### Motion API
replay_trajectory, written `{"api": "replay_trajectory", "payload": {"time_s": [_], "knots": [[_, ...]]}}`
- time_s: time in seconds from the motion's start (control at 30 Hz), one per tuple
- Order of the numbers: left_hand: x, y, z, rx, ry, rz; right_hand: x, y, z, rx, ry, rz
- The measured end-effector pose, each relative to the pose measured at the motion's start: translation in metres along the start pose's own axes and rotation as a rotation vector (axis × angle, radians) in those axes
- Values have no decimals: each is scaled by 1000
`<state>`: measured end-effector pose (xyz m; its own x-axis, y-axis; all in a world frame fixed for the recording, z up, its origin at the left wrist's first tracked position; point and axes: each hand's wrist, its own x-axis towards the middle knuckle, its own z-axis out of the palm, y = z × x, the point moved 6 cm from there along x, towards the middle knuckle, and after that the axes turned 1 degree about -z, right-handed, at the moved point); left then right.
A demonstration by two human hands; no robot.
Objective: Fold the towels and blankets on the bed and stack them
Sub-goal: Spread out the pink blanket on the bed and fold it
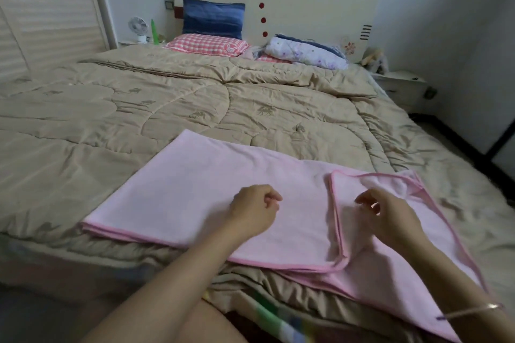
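A pale pink towel (195, 192) with a darker pink hem lies folded lengthwise near the foot of the bed, on the tan quilt (167, 103). Its right end is folded back over itself, forming a flap (395, 231). My left hand (255, 213) rests on the middle of the towel with the fingers curled and nothing in them. My right hand (387, 216) hovers over the flap with fingers loosely apart, holding nothing that I can see.
A rolled floral blanket (305, 53) lies at the head of the bed beside a pink checked pillow (209, 44) and a blue pillow (213, 19). A striped cloth (281, 323) hangs at the bed's near edge. A nightstand (401, 86) stands at the right.
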<state>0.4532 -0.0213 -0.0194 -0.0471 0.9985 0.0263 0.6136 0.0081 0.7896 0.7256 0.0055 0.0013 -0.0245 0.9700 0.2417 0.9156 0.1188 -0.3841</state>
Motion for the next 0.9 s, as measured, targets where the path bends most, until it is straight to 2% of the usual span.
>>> {"api": "replay_trajectory", "payload": {"time_s": [0.1, 0.2, 0.27, 0.33, 0.43, 0.5, 0.6, 0.67, 0.73, 0.83, 0.9], "knots": [[19, 27, 61, -301, -194, -137, -8, 58, -5, 117, -79, 186], [35, 54, 100, -493, -337, -247, -23, 111, -11, 450, -109, 382], [47, 62, 115, -505, -335, -276, -36, 130, -12, 678, -148, 507], [58, 72, 123, -471, -235, -250, -46, 137, -16, 825, -205, 560], [61, 98, 125, -446, -108, -126, -51, 139, -25, 930, -250, 572], [43, 129, 133, -418, -147, 28, -55, 139, -29, 1050, -261, 615], [-8, 176, 159, -351, -376, 363, -65, 141, -36, 1327, -313, 679], [-43, 186, 177, -124, -558, 551, -72, 145, -45, 1408, -338, 680], [-61, 178, 192, 184, -623, 630, -80, 153, -49, 1368, -413, 680], [-69, 168, 201, 393, -490, 665, -83, 157, -48, 1262, -492, 672], [-73, 168, 202, 419, -343, 722, -78, 158, -46, 1193, -427, 645]]}}
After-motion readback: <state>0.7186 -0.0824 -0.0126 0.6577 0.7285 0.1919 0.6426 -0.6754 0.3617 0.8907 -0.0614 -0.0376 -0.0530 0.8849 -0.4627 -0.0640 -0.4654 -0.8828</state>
